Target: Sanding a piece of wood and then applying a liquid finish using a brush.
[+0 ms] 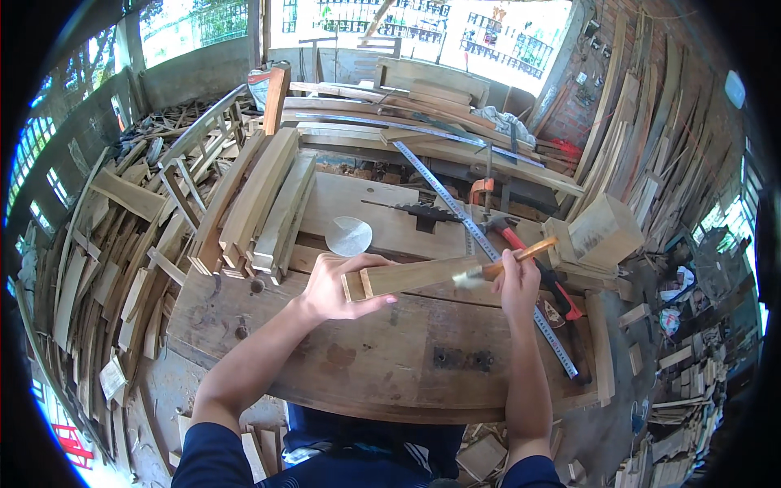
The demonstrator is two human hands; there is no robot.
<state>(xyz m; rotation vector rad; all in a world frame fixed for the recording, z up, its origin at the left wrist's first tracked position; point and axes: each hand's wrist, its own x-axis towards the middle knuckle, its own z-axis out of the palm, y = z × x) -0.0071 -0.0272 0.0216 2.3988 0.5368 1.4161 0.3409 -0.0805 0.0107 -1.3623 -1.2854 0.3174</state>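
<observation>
While the left hand (329, 285) grasps the bar (415, 278) near its slotted end, thumb and fingers on either side of it, the right hand (521, 281) pinches the handle of a brush (538, 246). The bar is held over the desk (374, 358), running from the left fingers toward the right ones. Left of the right fingers, the blurred bristles overlap the bar's other end; whether they touch it I cannot tell. The step in hand looks like brushing something onto the bar, and the next move seems to call for a steady left hold, with the bristles laid flat along the wood. Just beyond the left fingers sits a translucent round cup (348, 236), the likeliest container for whatever is being brushed on; it looks whitish inside, but its contents and depth cannot be made out. Beyond the right fingers lie a hammer (514, 239) and a long ruler (455, 207), which passes behind the brush and comes out nearer the person.
</observation>
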